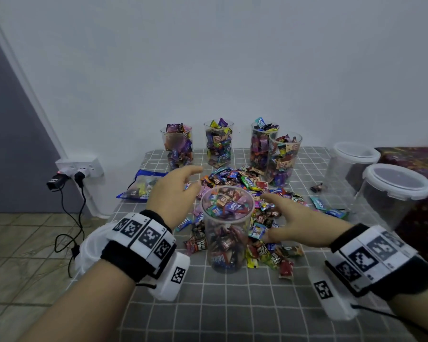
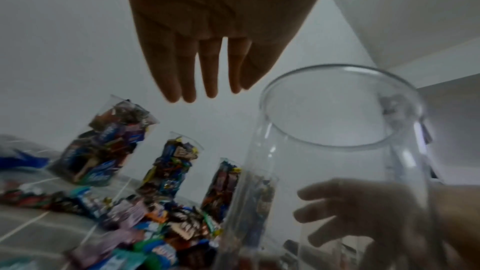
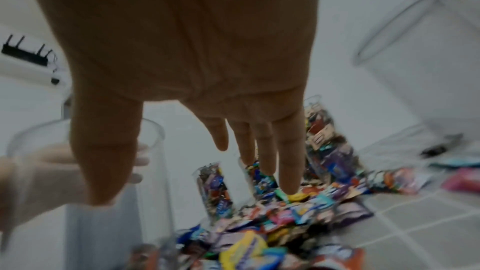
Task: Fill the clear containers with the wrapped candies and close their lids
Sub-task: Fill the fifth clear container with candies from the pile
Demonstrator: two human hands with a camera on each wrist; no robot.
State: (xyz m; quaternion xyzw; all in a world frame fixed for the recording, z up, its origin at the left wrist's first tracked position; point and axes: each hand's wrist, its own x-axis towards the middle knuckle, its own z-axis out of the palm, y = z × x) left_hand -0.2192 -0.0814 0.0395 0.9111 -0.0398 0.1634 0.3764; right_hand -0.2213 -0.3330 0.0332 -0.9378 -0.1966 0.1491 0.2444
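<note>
A tall clear cup (image 1: 226,228) stands in the middle of the checked table (image 1: 232,304), with wrapped candies inside; its upper part (image 2: 337,110) looks empty in the left wrist view. A pile of wrapped candies (image 1: 245,186) lies behind and around it. My left hand (image 1: 178,191) hovers open just left of the cup's rim, fingers (image 2: 187,73) straight, holding nothing. My right hand (image 1: 292,218) is open to the right of the cup, near its side, fingers (image 3: 262,147) extended over the pile. Neither hand visibly grips the cup.
Several candy-filled clear cups (image 1: 219,144) stand along the back wall. Two big clear containers with white lids (image 1: 393,188) stand at the right edge. A blue candy bag (image 1: 143,185) lies at the left. A wall socket with cables (image 1: 79,169) is off the table's left.
</note>
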